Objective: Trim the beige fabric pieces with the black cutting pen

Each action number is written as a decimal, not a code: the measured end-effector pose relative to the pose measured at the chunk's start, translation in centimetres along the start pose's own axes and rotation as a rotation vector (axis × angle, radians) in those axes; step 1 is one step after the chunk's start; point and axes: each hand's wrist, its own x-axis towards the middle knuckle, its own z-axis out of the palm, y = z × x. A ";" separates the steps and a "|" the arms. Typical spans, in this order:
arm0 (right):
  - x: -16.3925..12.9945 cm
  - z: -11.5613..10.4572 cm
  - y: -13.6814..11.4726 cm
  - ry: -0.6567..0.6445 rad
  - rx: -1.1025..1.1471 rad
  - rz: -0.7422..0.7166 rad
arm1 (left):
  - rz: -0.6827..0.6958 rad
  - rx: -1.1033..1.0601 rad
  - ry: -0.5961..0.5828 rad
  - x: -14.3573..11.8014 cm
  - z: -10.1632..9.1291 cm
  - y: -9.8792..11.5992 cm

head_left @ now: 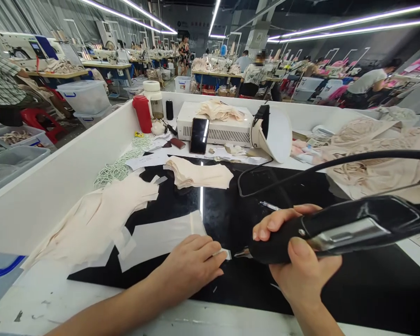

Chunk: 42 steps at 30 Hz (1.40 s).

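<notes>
My right hand (301,261) is wrapped round a black corded hand tool (350,228) with a silver side plate and a narrow metal tip. The tip points left, close to a small white strip end (227,254) that sticks out from under my left hand (196,261). My left fingers are closed together over that end of a thin white cut fabric piece (161,235), which lies on the black board (231,210). Behind it rests a stack of cream fabric pieces (199,173). More cream pieces (94,219) are piled on the left.
A white wall (66,149) edges the table. At the back are a phone (199,135), a white vented box (217,122), a red cup (142,114) and a white visor (275,135). The tool's cable (322,163) arches rightward past heaped fabric (378,140). People sit at sewing tables beyond.
</notes>
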 end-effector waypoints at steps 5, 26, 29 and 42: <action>-0.1 0.1 0.6 0.007 -0.036 0.005 | -0.007 0.007 -0.063 -0.2 0.1 -0.4; -0.3 0.6 0.9 0.004 -0.038 0.030 | -0.003 -0.005 -0.056 -0.1 0.0 0.2; -0.2 0.5 0.5 0.003 -0.013 0.028 | -0.010 -0.005 -0.059 -0.1 0.1 0.1; -0.9 0.3 0.5 -0.037 -0.012 0.017 | 0.004 -0.026 -0.019 -0.1 0.3 -0.4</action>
